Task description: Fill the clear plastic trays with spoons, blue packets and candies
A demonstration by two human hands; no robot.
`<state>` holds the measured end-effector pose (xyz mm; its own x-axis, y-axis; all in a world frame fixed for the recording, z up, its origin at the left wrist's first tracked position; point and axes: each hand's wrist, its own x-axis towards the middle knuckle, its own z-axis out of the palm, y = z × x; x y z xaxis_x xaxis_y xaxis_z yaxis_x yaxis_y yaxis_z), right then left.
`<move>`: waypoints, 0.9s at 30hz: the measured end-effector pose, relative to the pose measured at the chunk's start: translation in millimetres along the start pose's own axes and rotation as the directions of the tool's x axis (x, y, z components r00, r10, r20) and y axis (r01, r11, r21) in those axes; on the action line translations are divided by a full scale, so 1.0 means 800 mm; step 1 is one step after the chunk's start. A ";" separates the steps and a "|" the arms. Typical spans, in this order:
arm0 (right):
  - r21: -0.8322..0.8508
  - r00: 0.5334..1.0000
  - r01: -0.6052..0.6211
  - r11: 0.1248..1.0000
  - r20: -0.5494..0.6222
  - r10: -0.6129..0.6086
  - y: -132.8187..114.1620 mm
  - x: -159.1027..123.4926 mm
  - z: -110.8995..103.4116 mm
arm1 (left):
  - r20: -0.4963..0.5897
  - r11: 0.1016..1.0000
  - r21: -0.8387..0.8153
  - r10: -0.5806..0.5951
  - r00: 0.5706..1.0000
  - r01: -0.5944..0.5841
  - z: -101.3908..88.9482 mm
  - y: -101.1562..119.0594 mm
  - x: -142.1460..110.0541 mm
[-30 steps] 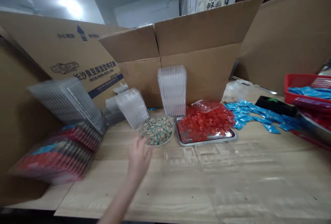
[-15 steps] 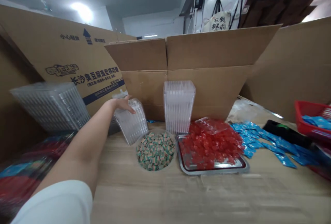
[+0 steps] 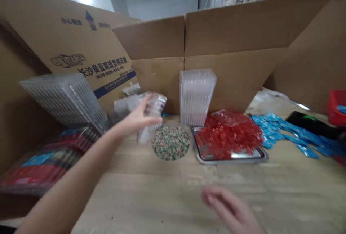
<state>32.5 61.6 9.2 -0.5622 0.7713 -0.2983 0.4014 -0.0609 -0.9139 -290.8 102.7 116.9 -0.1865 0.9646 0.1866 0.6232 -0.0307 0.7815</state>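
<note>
My left hand (image 3: 140, 117) reaches out at the left centre, thumb and fingers around clear ribbed plastic containers (image 3: 158, 104) held tilted beside the round tub. Whether it is one container or a nested few, blur hides. Just right of them is the round clear tub (image 3: 192, 144) of small green-and-brown packets (image 3: 171, 142). Low in the foreground, my right hand (image 3: 229, 207) hovers over the table, blurred; its fingers look curled together with nothing visible in them.
Behind the tub stands a clear container stack (image 3: 197, 95); another stack (image 3: 67, 93) leans left, above filled red packs (image 3: 40, 165). A metal tray (image 3: 229, 160) bears red packets (image 3: 229, 133). Blue sachets (image 3: 273, 129) lie right, before cardboard walls (image 3: 240, 72).
My left hand has drawn the clear containers up and tipped them towards me. My right hand has come into view at the bottom. The head view has tilted down.
</note>
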 end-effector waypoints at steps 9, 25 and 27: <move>0.648 0.992 0.128 0.751 -0.090 -0.092 -0.010 -0.007 0.060 | 0.342 0.825 -0.362 -0.316 0.885 0.434 0.176 -0.005 -0.213; 0.771 0.987 0.088 0.630 -0.155 0.051 0.065 -0.122 0.091 | 0.392 0.950 -0.220 -0.122 0.912 0.222 0.212 -0.001 -0.300; 0.789 0.987 0.077 0.609 -0.149 0.068 0.070 -0.127 0.091 | 0.415 0.942 -0.241 -0.119 0.902 0.236 0.208 -0.001 -0.297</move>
<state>59.4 -66.5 -31.7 -0.4198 0.8511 -0.3153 -0.3697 -0.4776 -0.7970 -120.6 -82.9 -27.4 0.0729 0.9823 -0.1724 0.3601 0.1353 0.9231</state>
